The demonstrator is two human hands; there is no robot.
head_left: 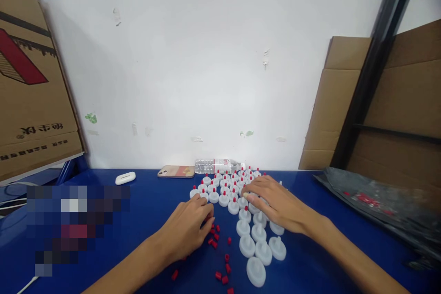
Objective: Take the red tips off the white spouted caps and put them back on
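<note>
Many white round nozzle lids (247,245) stand in a cluster on the blue table (144,239). Those further back wear small red caps (214,189) on their nozzles; several nearer ones have bare nozzles. My right hand (275,200) reaches over the cluster, thumb and fingers brought together at a lid's nozzle; whatever is between the fingertips is hidden. Left of the cluster, my left hand (191,225) rests low with curled fingers, over a scatter of loose red caps (214,244). The contents of its fingers, if any, cannot be seen.
Against the wall lie a clear plastic bottle (220,166) and a phone (176,172). A white oval case (125,178) is further left. A dark plastic bag (372,202) with red pieces sits at right. Cardboard boxes (37,78) flank the table.
</note>
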